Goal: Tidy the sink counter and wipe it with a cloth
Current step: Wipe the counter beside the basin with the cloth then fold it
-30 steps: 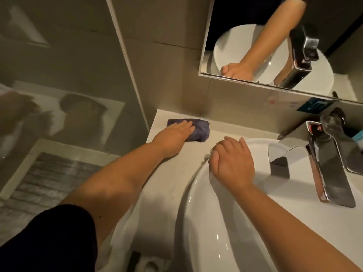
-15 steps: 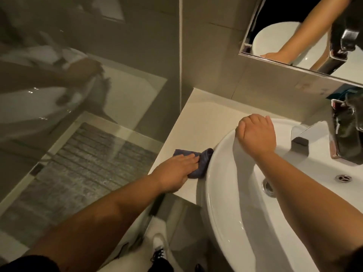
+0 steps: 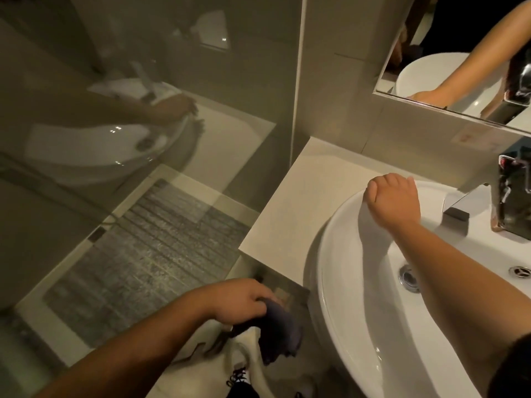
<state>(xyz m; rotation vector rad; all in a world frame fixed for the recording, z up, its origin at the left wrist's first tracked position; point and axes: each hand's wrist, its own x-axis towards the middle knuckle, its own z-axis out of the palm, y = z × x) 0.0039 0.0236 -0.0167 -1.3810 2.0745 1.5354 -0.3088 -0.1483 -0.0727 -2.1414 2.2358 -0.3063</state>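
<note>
The dark cloth (image 3: pixel 280 330) hangs below the counter's (image 3: pixel 301 202) front edge, off its surface, pinched in the left hand's (image 3: pixel 238 301) curled fingers. The right hand (image 3: pixel 392 203), fingers curled together, rests on the sink's (image 3: pixel 344 326) rear-left rim, near the faucet (image 3: pixel 511 196).

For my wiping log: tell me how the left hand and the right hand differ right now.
The left hand grips the dark cloth off the counter, below its edge; the right hand holds nothing and rests curled on the sink rim. The left sits nearer the camera. Both are bare.
</note>
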